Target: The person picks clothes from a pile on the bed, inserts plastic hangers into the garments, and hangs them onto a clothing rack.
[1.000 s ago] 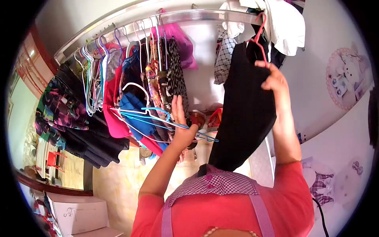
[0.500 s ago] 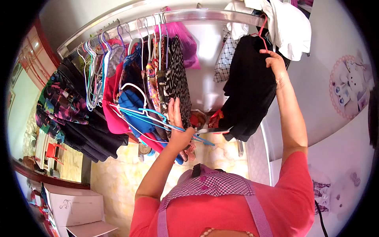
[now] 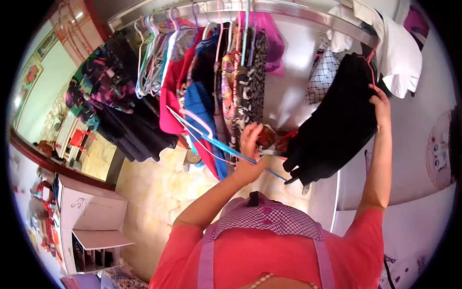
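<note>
Black cloth garment point(image 3: 332, 120) has shifted since the earlier frame, its hem now nearer the tip of the thin blue hangers point(image 3: 217, 143). Left hand point(image 3: 251, 159): grip closed around those hangers. Right hand point(image 3: 381, 103): grip closed on the lower part of the red hanger point(image 3: 372, 74), from which the garment hangs, slanted, below the shiny metal rail point(image 3: 313, 18). Beyond: a magenta plastic bag point(image 3: 273, 45) near the wall.

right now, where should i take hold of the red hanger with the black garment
Likely best by the sloping side of the red hanger, approached from below with the right hand: that slim stretch shows bare beside the black garment, while the rail crowds the hanger's top.
</note>
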